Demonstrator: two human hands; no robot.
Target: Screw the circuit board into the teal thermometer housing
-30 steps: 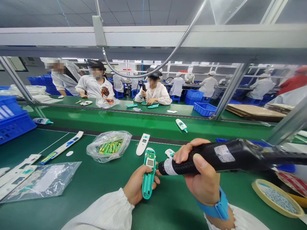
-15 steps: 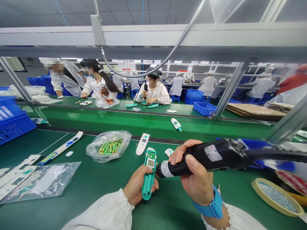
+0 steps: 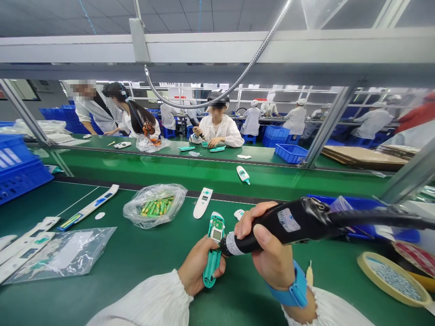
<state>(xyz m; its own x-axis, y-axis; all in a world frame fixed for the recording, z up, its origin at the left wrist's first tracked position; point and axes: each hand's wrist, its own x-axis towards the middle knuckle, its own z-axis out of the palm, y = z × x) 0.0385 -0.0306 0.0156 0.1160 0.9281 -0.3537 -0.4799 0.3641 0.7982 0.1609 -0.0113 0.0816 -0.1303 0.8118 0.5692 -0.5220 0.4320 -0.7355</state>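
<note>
My left hand (image 3: 199, 260) is closed around a teal thermometer housing (image 3: 212, 263), its inside facing up with a green circuit board (image 3: 217, 222) and small grey display showing. Wrapped in my right hand (image 3: 272, 253) is a black electric screwdriver (image 3: 288, 224), lying nearly level. Its nose, with a white label band, meets the housing's right side near my left thumb; the bit's tip is hidden. Just beyond the housing lies a white front cover (image 3: 203, 203). A small white part (image 3: 239, 213) shows partly behind my right fingers.
A bag of green batteries (image 3: 158, 207) sits left of centre. White cover strips (image 3: 27, 256) and a clear plastic bag (image 3: 78, 253) lie at left, a screw dish (image 3: 392, 278) at right. A finished-looking thermometer (image 3: 243, 174) rests on the green belt (image 3: 170, 171). Co-workers sit opposite.
The screwdriver and my right hand have shifted slightly left, with the tool's rear swung left. The thermometer on the belt has moved left. The co-worker opposite has tilted their screwdriver.
</note>
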